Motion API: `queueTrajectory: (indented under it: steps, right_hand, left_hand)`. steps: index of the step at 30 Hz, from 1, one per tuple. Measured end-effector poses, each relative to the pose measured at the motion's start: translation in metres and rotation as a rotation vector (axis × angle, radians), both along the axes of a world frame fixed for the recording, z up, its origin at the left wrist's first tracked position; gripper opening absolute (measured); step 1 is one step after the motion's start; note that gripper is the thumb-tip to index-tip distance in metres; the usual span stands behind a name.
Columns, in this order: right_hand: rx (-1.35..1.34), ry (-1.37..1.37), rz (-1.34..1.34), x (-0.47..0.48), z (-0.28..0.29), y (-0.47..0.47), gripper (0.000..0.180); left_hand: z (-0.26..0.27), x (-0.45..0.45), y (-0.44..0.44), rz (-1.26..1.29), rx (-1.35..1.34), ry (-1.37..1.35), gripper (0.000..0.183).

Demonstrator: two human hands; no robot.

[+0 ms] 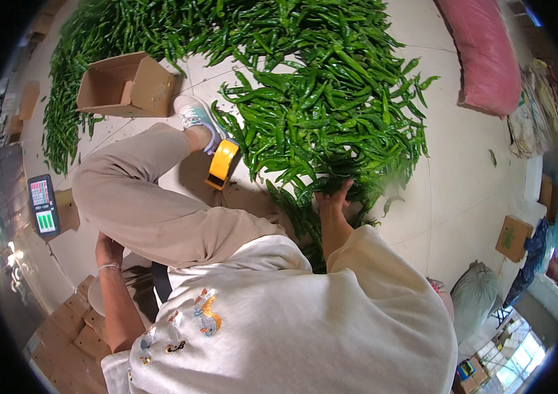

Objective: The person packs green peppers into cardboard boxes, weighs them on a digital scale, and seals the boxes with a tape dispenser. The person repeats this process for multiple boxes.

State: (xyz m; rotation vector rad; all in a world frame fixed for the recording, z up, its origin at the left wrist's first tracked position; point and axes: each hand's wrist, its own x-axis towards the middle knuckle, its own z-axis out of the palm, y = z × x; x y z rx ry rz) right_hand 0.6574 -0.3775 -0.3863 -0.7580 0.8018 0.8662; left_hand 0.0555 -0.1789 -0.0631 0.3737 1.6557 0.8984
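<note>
A broad heap of long green chili peppers [318, 108] covers the pale tiled floor in front of me. My right hand [334, 199] reaches into its near edge, fingers among the peppers; dark peppers hide the fingertips, so a firm hold cannot be made out. Down by my bent left leg is my left hand [109, 250], with a bracelet at the wrist. The leg and shadow partly cover its fingers. A yellow tape dispenser [222, 165] lies on the floor beside my shoe [197, 118], close to the heap.
An open cardboard box [160, 91] lies on its side by the peppers. A digital scale's display panel [43, 204] stands at left. Stacked cartons [72, 335] are behind me on the left. A long pink sack [486, 59] and a grey-green sack [473, 298] rest at right.
</note>
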Motion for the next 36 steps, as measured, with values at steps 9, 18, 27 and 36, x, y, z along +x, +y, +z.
queueTrajectory:
  steps: [9, 18, 27, 36]
  right_hand:
    - [-0.113, 0.186, 0.082, -0.042, 0.081, 0.168, 0.131]
    - [0.298, -0.068, 0.552, -0.081, 0.219, 0.379, 0.094]
    - [-0.998, -1.733, 1.299, 0.106, 0.157, 0.251, 0.018]
    - [-0.993, -2.253, 1.746, 0.117, 0.099, 0.196, 0.026]
  left_hand:
    - [0.039, 0.02, 0.015, -0.097, 0.08, 0.059, 0.043]
    - [0.048, 0.031, 0.032, -0.116, 0.165, -0.024, 0.051]
    - [0.048, -0.025, 0.012, 0.184, 0.143, 0.131, 0.053]
    - [0.093, 0.001, 0.042, 0.096, 0.292, 0.138, 0.049]
